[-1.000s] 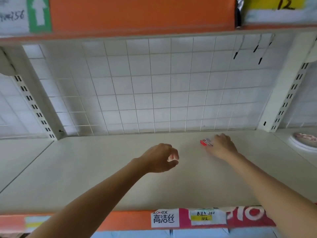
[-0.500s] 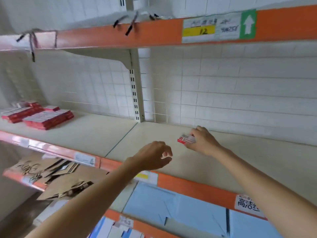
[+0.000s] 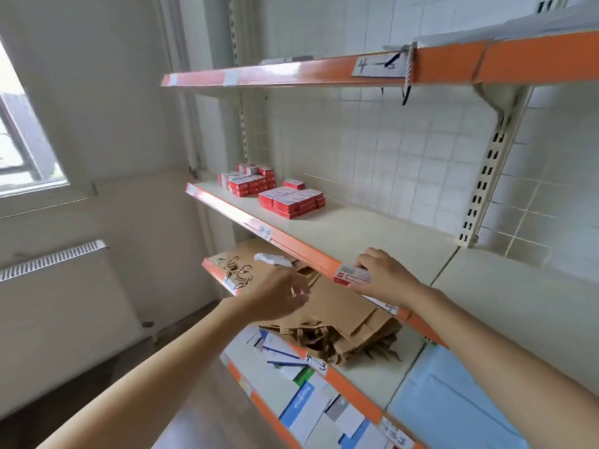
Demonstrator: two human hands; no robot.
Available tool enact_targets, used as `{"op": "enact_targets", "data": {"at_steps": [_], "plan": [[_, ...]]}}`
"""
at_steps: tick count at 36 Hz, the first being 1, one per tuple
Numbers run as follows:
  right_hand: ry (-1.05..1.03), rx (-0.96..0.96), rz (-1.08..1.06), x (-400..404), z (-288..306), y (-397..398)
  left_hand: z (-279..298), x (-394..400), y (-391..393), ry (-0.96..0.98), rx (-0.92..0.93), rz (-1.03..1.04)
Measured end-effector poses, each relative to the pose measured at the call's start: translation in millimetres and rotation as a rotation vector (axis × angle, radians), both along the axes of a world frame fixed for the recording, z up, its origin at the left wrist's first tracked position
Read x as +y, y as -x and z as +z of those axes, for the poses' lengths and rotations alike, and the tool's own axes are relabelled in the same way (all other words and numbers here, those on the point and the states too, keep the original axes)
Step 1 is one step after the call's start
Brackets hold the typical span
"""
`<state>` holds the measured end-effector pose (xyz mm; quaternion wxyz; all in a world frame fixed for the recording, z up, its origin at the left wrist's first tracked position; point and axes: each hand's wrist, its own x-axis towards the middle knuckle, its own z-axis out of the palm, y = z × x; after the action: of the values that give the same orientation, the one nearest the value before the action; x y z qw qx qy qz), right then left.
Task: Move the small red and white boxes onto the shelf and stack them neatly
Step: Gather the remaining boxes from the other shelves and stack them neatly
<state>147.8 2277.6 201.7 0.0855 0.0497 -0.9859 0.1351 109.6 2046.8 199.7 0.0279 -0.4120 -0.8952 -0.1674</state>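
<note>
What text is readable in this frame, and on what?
"4-" then a blurred character: handwritten paper tag on the top shelf's orange edge.
"4" over "3": handwritten tag on the lower shelf's edge.
Tag on the middle shelf's edge: blurred.
Handwritten tag at the bottom: unreadable.
Red and white box in the right hand: print too small.
Stacked boxes: too small.

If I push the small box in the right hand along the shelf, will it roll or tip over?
Probably neither: the small box is flat and rectangular, so it should slide. It seems light, since the right hand holds it with its fingers alone. It likely stacks stably, like the red and white stacks.
</note>
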Motion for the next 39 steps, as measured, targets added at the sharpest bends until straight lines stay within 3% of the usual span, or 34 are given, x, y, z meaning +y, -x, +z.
{"op": "enact_targets", "data": {"at_steps": [12,21,31,34,36,39], "plan": [[0.062,-0.029,-0.033,2,-12,126,3,-7,96,-0.063,0.077,0.007],[0.143,-0.013,-0.230,31,-21,211,19,11,184,-0.035,0.059,-0.016],[0.268,-0.058,-0.289,38,-52,208,-14,67,247,-0.033,-0.052,-0.148],[0.483,-0.069,-0.306,45,-45,203,-18,94,263,-0.010,-0.116,-0.200],[0.638,0.000,-0.393,50,-46,194,-19,109,272,0.021,-0.143,-0.221],[0.675,0.213,-0.563,58,-59,187,-21,128,285,0.045,-0.177,-0.265]]}}
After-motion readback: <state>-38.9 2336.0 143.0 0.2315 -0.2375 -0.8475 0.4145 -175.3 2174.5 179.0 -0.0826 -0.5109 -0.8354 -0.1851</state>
